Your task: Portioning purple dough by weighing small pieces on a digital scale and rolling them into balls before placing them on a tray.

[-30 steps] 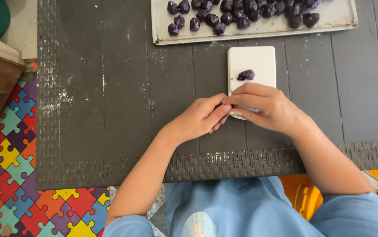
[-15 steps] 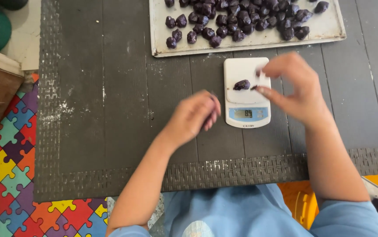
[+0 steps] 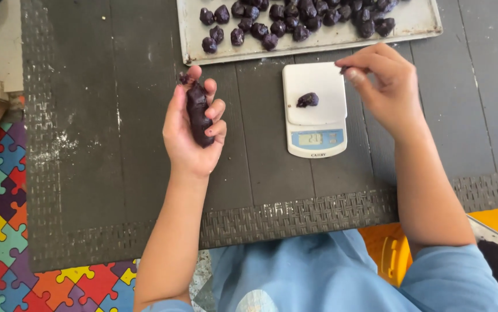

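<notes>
Our left hand (image 3: 194,127) grips a dough log (image 3: 198,114); right hand (image 3: 384,81) pinches a crumb (image 3: 343,70) over the scale (image 3: 315,110) by the tray (image 3: 416,23).

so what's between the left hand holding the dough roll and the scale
Nothing: in the head view only bare dark mat separates the left hand, dough roll and scale.

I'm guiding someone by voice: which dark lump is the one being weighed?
Find the white kitchen scale on the dark mat, below the metal tray. The lump sits alone on its platform, unlike the many tray pieces.
</notes>
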